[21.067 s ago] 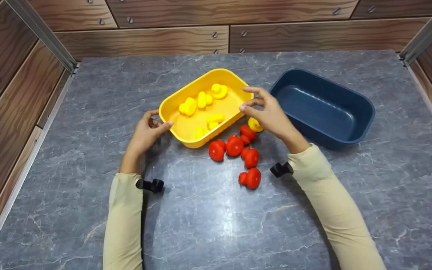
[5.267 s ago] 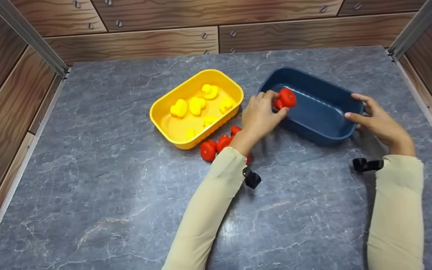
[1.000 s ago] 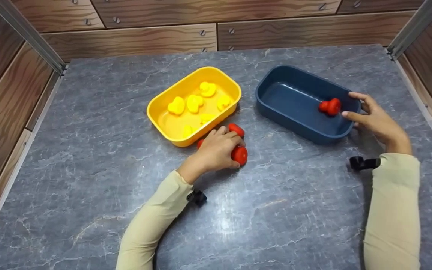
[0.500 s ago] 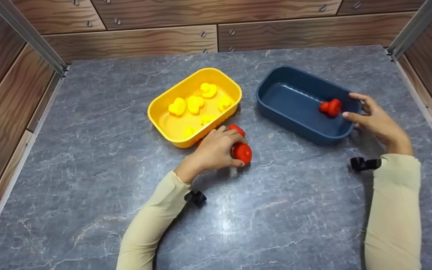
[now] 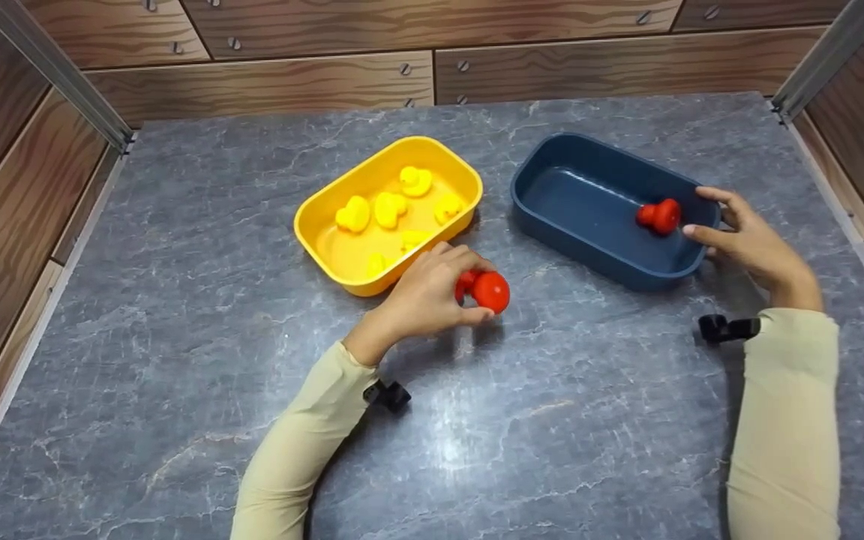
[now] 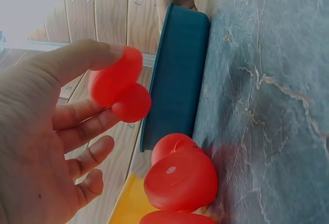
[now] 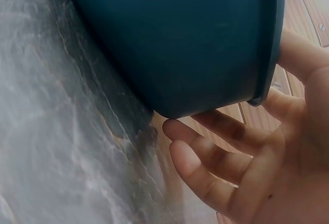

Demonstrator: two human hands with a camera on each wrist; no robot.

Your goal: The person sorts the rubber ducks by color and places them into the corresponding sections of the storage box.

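My left hand (image 5: 428,296) pinches a red rubber duck (image 5: 490,292) between thumb and fingers, just right of the yellow bin (image 5: 342,246). In the left wrist view that duck hangs clear of the tabletop, and another red duck (image 6: 181,180) stands below it, with part of one more at the frame's bottom edge. The head view hides these behind my left hand. At the right, my right hand (image 5: 758,244) grips the end of the dark blue bin (image 5: 582,244), thumb and fingers about its rim. One red duck (image 5: 659,216) lies inside that bin.
Several yellow rubber ducks (image 5: 354,214) lie in the yellow bin. Both bins stand apart on the grey marbled table (image 5: 552,450). A wood-patterned wall (image 5: 327,82) closes off the back, with metal posts at both rear corners. A small black camera is on each wrist.
Over the last second my left hand takes up a red duck from the table and lifts it slightly. Earlier, it brought another red duck to the blue bin. The right hand stays on the rim.
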